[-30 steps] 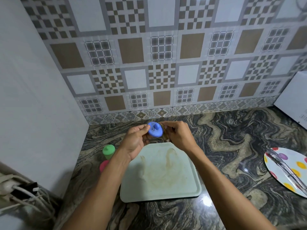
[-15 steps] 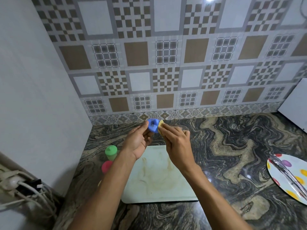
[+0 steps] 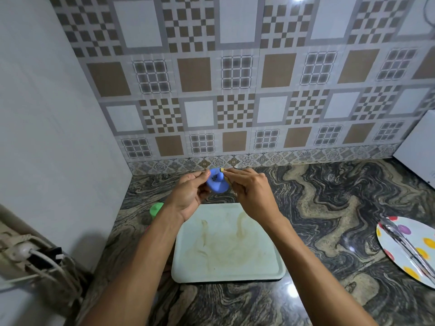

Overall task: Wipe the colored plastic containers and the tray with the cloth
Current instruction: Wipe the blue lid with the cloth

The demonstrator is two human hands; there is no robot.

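I hold a small blue plastic container (image 3: 217, 183) up over the far edge of the tray. My left hand (image 3: 189, 196) grips it from the left. My right hand (image 3: 250, 190) pinches a small yellowish cloth (image 3: 224, 176) against its right side; most of the cloth is hidden by my fingers. The pale tray (image 3: 227, 245) lies on the counter below, smeared with brownish streaks. A green container (image 3: 156, 208) stands to the tray's left, and a sliver of a pink one (image 3: 147, 228) shows beside my left forearm.
The dark marbled counter (image 3: 329, 208) meets a tiled wall behind and a plain wall on the left. A white plate with coloured dots (image 3: 404, 250) carrying metal tongs (image 3: 407, 245) lies at the right edge. Plugs and cables (image 3: 35, 257) sit at the lower left.
Both hands stayed together on the blue container, which has turned between my fingers; its hollow side now faces me. The camera view shifted slightly, so the pink container is mostly hidden.
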